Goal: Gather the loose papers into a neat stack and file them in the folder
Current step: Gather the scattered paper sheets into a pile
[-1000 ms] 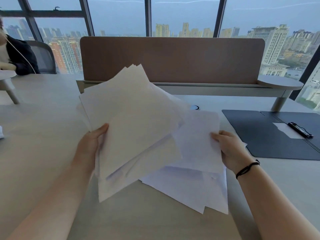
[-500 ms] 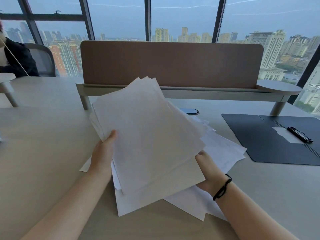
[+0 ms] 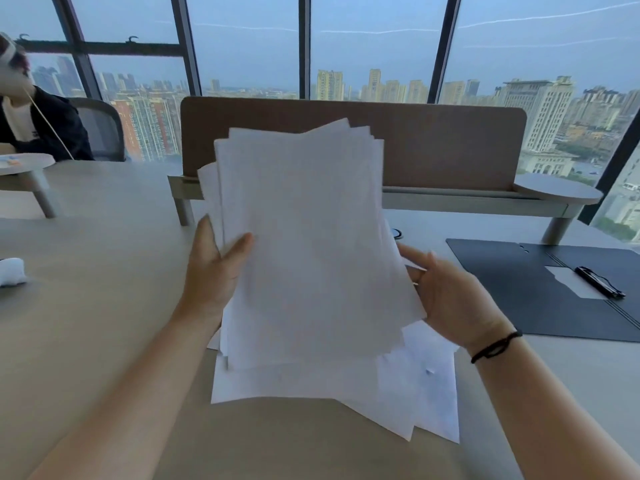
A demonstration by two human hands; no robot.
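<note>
A loose bundle of white papers (image 3: 311, 244) stands nearly upright above the desk, its edges uneven. My left hand (image 3: 211, 268) grips the bundle's left edge, thumb on the front sheet. My right hand (image 3: 446, 292) is at the right edge with fingers straight against the sheets; a black band circles its wrist. A few more white sheets (image 3: 426, 393) lie flat on the desk under the bundle. The dark folder (image 3: 512, 282) lies open to the right, with a black clip (image 3: 599, 282) on its inner page.
A brown divider panel (image 3: 450, 143) on a raised shelf (image 3: 485, 199) runs across the back of the desk (image 3: 86, 306). A seated person (image 3: 31, 126) is at the far left. A white object (image 3: 12, 275) lies at the left edge.
The bundle has been raised from a slanted, fanned spread to nearly upright and squarer. My right hand came out from beneath the sheets to their right edge.
</note>
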